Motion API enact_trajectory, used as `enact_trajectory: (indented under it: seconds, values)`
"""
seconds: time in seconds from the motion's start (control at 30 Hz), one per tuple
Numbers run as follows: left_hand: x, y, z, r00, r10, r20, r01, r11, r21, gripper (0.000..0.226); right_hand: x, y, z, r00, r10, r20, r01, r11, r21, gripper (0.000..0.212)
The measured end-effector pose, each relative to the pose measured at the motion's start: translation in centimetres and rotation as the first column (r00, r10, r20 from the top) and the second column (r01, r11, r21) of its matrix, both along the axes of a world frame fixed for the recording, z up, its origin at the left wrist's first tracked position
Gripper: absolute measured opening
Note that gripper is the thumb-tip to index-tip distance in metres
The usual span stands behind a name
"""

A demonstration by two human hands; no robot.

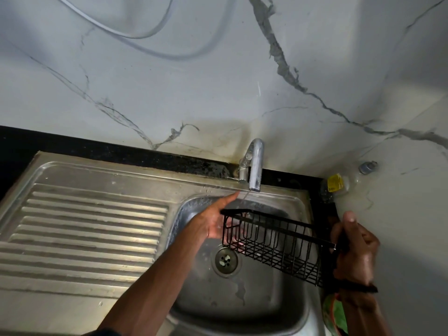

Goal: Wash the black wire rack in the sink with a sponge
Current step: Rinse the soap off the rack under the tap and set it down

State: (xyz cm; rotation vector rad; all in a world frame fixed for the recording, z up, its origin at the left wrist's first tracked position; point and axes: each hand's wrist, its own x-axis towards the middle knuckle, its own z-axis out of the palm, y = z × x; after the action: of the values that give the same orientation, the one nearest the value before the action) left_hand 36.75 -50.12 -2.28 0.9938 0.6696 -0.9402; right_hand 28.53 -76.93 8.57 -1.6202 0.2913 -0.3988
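The black wire rack hangs tilted over the steel sink basin, with its left end higher, under the faucet. My right hand grips its right end, thumb up. My left hand reaches in from the lower left with its index finger stretched toward a thin trickle of water from the spout. Its other fingers lie behind the rack's left end and show only through the wires. A green and orange thing, perhaps the sponge, lies at the sink's right edge, partly hidden under my right wrist.
The drain sits in the middle of the wet basin. A ribbed steel drainboard fills the left side. A clear bottle with a yellow label lies in the right corner against the marble wall. A hose hangs on the wall above.
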Motion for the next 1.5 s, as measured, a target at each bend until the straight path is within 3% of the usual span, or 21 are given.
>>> enact_trajectory:
  seconds: [0.1,0.27,0.37,0.47,0.53,0.6,0.7,0.77,0.83,0.97,1.1,1.3,1.4,1.5]
  values:
    - [-1.0,0.8,-0.3,0.996,-0.079,0.049,0.076,0.995,0.066,0.078,0.7,-0.6,-0.5,0.994,0.107,-0.017,-0.107,0.994,0.028,0.070]
    - [-2.2,2.8,-1.6,0.998,-0.061,0.032,0.056,0.990,0.127,0.053,2.4,0.1,-1.1,0.942,0.243,-0.231,-0.269,0.959,-0.091,0.069]
    - [-2.9,3.9,-0.6,0.995,-0.050,0.084,0.041,0.994,0.105,0.045,4.2,1.9,-2.8,0.801,0.251,-0.543,-0.426,0.877,-0.223,0.059]
    - [-3.8,4.4,-0.2,0.993,-0.037,0.116,0.025,0.995,0.098,0.049,6.1,5.5,-4.8,0.632,0.342,-0.695,-0.612,0.770,-0.178,0.039]
    - [-4.5,4.4,-0.1,0.986,-0.019,0.165,0.004,0.996,0.092,0.054,7.2,9.0,-4.9,0.584,0.456,-0.671,-0.548,0.832,0.089,0.021]
    - [-5.1,4.2,-0.1,0.970,-0.029,0.242,-0.004,0.990,0.138,0.058,8.2,12.0,-4.2,0.578,0.571,-0.583,-0.363,0.820,0.443,0.018]
    - [-5.8,3.9,-0.3,0.927,-0.006,0.374,-0.085,0.970,0.227,0.078,9.5,13.9,-3.6,0.604,0.576,-0.551,-0.111,0.745,0.658,0.022]
    - [-6.3,3.9,-0.9,0.879,0.012,0.477,-0.176,0.938,0.300,0.086,10.1,14.0,-3.6,0.619,0.553,-0.558,0.007,0.706,0.708,0.031]
    - [-6.8,3.7,-1.6,0.796,-0.021,0.605,-0.258,0.892,0.370,0.080,10.4,14.1,-3.3,0.629,0.525,-0.573,0.064,0.700,0.712,0.034]
    - [-6.9,2.9,-1.3,0.599,-0.129,0.791,-0.401,0.806,0.435,0.078,10.8,14.1,-2.9,0.613,0.502,-0.610,-0.074,0.806,0.588,0.033]
    - [-6.7,2.3,-0.8,0.569,0.050,0.821,-0.522,0.793,0.314,0.071,10.9,14.1,-2.6,0.644,0.459,-0.612,-0.096,0.842,0.531,0.028]
    - [-6.9,1.9,-0.9,0.545,0.164,0.822,-0.605,0.756,0.250,0.076,10.1,14.1,-1.5,0.672,0.525,-0.523,-0.013,0.714,0.700,0.004]
    - [-7.1,2.2,-1.0,0.534,0.175,0.827,-0.624,0.741,0.246,0.069,9.7,13.6,-1.4,0.706,0.483,-0.518,0.115,0.644,0.756,0.014]
    - [-6.9,2.4,-0.8,0.572,0.280,0.771,-0.626,0.757,0.189,0.062,8.8,13.4,-1.5,0.647,0.590,-0.483,0.034,0.611,0.791,0.022]
